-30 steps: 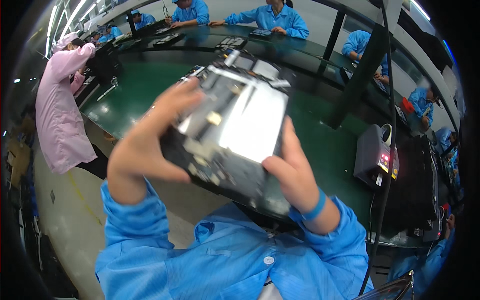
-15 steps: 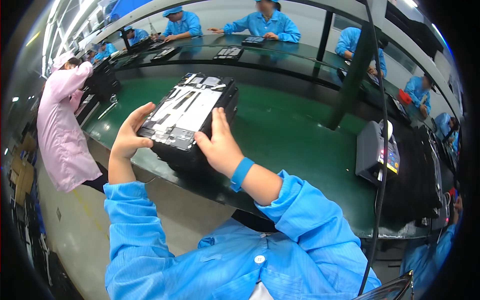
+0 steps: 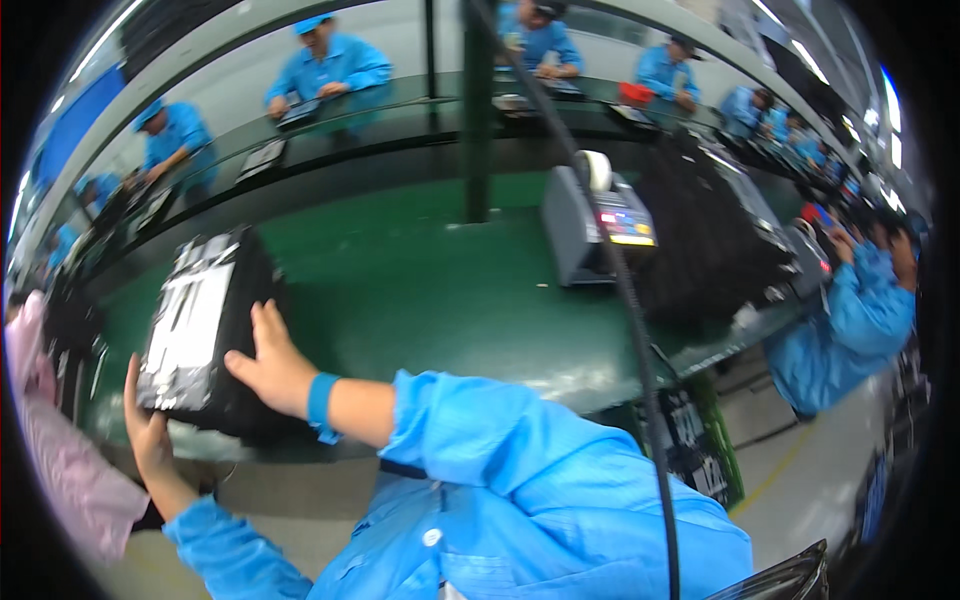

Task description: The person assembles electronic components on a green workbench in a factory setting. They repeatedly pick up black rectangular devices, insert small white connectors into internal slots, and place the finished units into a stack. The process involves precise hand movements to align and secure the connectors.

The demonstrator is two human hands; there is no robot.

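Note:
A thick black stack (image 3: 255, 290) of what look like flat pieces stands on the green tabletop at the left. On top of it faces up a panel (image 3: 190, 315) with a white middle and silver and dark electronic parts. My left hand (image 3: 150, 430) is at its near left corner, fingers straight up along the side and thumb by the front edge, gripping that corner. Against the right side rests my right hand (image 3: 275, 365), fingers spread and thumb apart, a blue band on its wrist. The stack's underside is hidden.
A grey tape dispenser (image 3: 575, 225) with a white roll stands mid-right on the green table (image 3: 430, 300). Beside it is a large black stack (image 3: 700, 230). A post (image 3: 477, 150) and a dark cable (image 3: 640, 370) cross the view. Several co-workers in blue sit beyond; one person in pink stands left.
The view has swung to the right, so stack and hands now appear further left and lower. Both hands stay at the stack; the right hand's fingers have moved lower along its side.

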